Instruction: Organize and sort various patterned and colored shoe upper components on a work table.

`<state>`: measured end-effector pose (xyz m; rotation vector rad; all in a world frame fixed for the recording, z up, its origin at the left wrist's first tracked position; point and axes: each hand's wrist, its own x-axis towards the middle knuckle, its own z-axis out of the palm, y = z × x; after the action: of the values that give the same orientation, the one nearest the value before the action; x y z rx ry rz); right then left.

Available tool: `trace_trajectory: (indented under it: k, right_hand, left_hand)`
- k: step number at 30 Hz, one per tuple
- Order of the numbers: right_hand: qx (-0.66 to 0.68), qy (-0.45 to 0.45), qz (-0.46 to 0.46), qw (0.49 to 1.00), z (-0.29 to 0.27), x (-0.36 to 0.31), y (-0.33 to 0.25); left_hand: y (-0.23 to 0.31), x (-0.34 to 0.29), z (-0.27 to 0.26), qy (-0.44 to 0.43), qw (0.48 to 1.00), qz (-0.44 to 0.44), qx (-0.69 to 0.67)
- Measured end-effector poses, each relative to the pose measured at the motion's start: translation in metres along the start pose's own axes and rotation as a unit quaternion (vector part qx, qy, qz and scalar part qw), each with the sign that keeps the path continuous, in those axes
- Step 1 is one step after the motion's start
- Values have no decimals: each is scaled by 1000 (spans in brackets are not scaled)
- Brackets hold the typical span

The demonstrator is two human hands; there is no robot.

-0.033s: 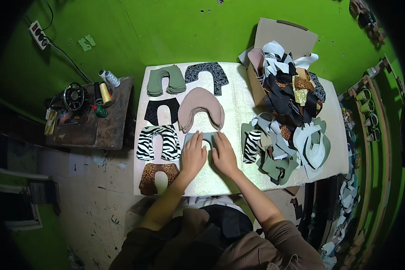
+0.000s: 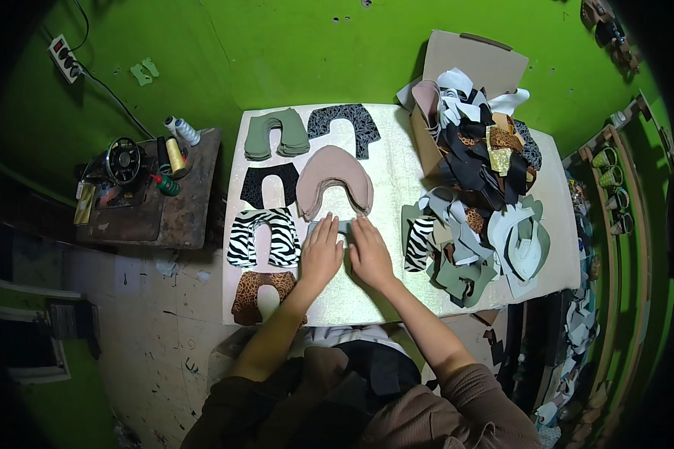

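My left hand [image 2: 322, 251] lies palm down near the table's front edge, its fingers stretched forward. Beside it my right hand [image 2: 370, 251] rests the same way, fingers out. Both sets of fingers cover most of a grey-green cut piece [image 2: 344, 226]; only its curved top shows between them. Just beyond the fingertips is a stack of dusty-pink U-shaped pieces [image 2: 335, 162]. Left of my hands, zebra-striped U-shaped pieces [image 2: 284, 243] lie above leopard-print ones [image 2: 246, 298]. Farther back are a black patterned piece [image 2: 254, 185], a green stack [image 2: 257, 138] and grey-black patterned pieces [image 2: 365, 127].
A cardboard box [image 2: 427, 150] overflows with scraps at the back right. Loose offcuts [image 2: 464, 277] and white cut pieces [image 2: 518, 243] spread before it. At left, a sewing machine [image 2: 122, 162] and thread cones [image 2: 175, 155] occupy a dark table [image 2: 191, 217]. Wooden racks [image 2: 614, 299] stand at right.
My right hand has shifted slightly to the left and away from me, and the hands are a little closer together. Less of the grey-green piece shows between them.
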<state>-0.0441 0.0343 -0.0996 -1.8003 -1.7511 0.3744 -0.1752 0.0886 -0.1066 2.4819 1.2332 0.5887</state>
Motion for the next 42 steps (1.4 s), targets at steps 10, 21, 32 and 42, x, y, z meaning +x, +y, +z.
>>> trace_trajectory:
  k: [10,21,32,42]
  right_hand:
    - [-190,-67,-70,977,27,1,16]
    - [73,56,-35,995,-27,-33,17]
    - [268,42,147,951,-147,-70,91]
    - [86,-113,93,986,-200,-87,201]
  left_hand:
    - [-16,-8,28,-131,981,37,138]
    - [23,-7,14,-42,999,9,-12]
    - [152,30,43,-54,983,30,-172]
    - [228,58,89,-63,970,-32,-231]
